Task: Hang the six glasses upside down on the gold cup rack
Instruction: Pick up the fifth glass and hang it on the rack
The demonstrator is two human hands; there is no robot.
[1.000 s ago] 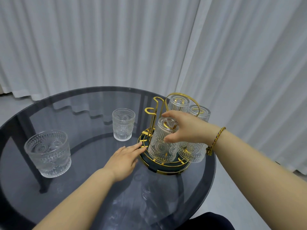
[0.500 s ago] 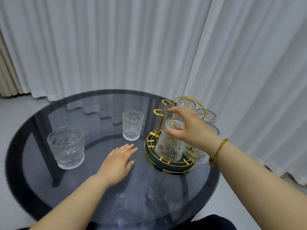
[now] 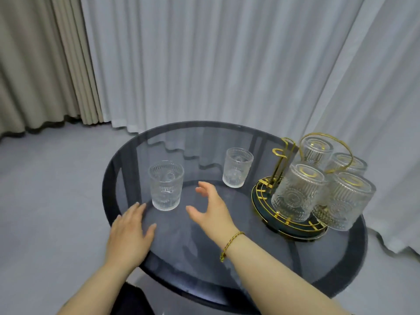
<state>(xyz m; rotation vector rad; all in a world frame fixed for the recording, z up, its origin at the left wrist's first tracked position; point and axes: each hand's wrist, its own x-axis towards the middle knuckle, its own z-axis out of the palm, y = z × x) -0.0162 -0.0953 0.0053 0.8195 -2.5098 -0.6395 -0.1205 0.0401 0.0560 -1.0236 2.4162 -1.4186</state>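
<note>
The gold cup rack (image 3: 278,160) stands on a dark round base at the table's right side, with several ribbed clear glasses hung upside down on it, the nearest one (image 3: 295,192) at its front. Two more glasses stand upright on the table: a near glass (image 3: 166,185) at the left and a far glass (image 3: 237,167) beside the rack. My right hand (image 3: 211,208) hovers open just right of the near glass, fingers spread, holding nothing. My left hand (image 3: 130,233) lies flat on the table's front-left edge, just below that glass.
The round dark glass table (image 3: 204,264) fills the lower middle of the view, with grey floor to its left. White sheer curtains (image 3: 227,64) hang close behind and to the right, beige drapes (image 3: 41,64) at the far left.
My right hand has let go of the glass on the rack and swung left to beside the near upright glass. My left hand slid left along the table. The view turned left.
</note>
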